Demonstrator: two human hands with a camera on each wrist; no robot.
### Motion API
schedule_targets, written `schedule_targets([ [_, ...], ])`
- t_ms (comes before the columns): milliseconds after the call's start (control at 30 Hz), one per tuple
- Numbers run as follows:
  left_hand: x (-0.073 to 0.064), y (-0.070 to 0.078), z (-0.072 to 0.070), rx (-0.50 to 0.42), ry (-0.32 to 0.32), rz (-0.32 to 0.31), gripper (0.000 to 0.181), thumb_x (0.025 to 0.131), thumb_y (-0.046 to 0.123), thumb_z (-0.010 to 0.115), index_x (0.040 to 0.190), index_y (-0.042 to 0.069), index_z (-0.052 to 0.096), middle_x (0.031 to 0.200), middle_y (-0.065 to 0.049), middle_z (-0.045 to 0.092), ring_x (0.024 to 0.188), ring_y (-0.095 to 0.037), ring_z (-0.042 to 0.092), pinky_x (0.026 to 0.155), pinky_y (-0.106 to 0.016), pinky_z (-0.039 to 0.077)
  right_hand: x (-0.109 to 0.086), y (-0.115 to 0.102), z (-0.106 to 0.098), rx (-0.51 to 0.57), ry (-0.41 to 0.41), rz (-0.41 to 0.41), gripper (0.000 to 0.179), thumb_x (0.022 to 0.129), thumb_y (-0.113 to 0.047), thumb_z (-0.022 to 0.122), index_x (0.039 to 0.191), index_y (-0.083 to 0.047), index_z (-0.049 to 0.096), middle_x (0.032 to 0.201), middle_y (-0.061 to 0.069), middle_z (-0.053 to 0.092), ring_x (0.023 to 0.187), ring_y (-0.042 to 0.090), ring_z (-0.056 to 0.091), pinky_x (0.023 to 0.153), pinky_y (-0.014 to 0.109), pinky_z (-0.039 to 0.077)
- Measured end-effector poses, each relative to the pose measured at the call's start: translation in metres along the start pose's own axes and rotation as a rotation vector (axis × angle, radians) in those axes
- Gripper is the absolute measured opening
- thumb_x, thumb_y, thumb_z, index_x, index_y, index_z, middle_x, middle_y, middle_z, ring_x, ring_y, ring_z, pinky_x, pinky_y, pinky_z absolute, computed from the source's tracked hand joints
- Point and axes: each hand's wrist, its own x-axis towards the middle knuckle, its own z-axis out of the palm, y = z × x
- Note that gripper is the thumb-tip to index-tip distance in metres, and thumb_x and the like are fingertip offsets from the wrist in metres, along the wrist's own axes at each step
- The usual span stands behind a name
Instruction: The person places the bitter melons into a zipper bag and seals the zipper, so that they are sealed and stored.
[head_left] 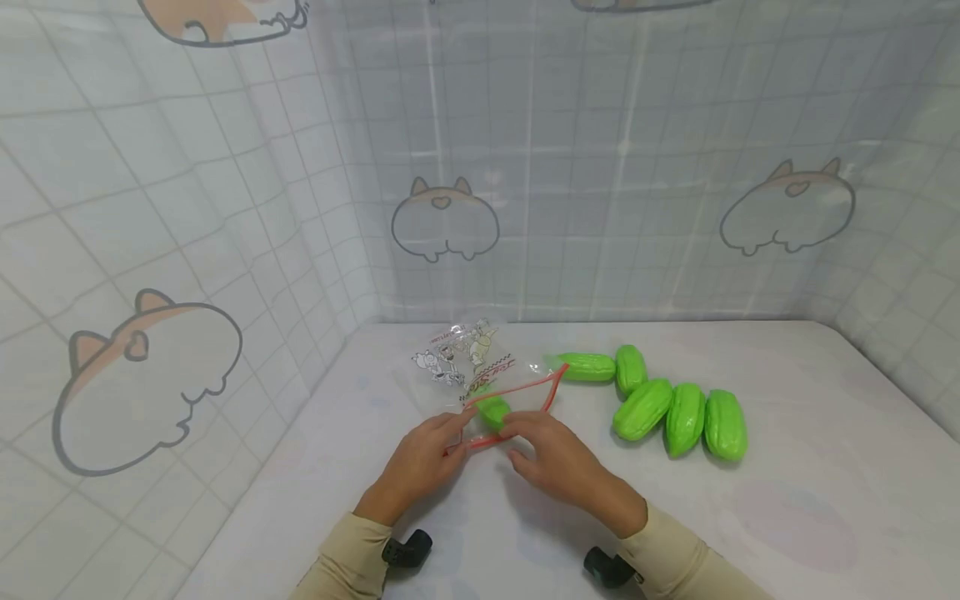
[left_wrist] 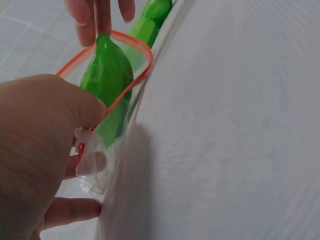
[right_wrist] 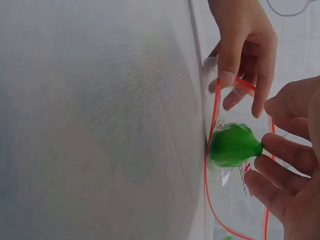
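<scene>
A clear zip bag (head_left: 450, 354) with a red edge and printed cartoon figures lies on the table, its mouth spread wide. My left hand (head_left: 426, 454) pinches the bag's rim between thumb and fingers, as the left wrist view also shows. Inside the mouth sits a bright green ribbed toy gourd (right_wrist: 234, 145), its narrow tip facing out. With extended fingers (right_wrist: 290, 150), my right hand (head_left: 558, 458) touches that tip; the thumb stands apart from it. The bag partly veils the gourd's far end.
Several more green gourds lie right of the bag, including one nearest it (head_left: 588, 367) and one at the far right (head_left: 725, 425). The white table (head_left: 750, 525) meets curtain-like walls (head_left: 600, 167) printed with a grid and cartoon animals.
</scene>
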Motion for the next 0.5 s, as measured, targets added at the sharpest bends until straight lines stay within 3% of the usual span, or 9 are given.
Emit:
schedule_targets([
  [500,-0.001,0.001,-0.001,0.008,0.001,0.019,0.051,0.088,0.017,0.076,0.137,0.015,0.063,0.112,-0.004,0.071,0.102,-0.022,0.067,0.084,-0.043,0.055,0.011,0.0,0.008,-0.052,-0.085,0.02,0.024,0.09,-0.011,0.072,0.114,-0.007,0.073,0.137,0.011,0.061,0.13,0.029,0.054,0.106,0.046,0.042],
])
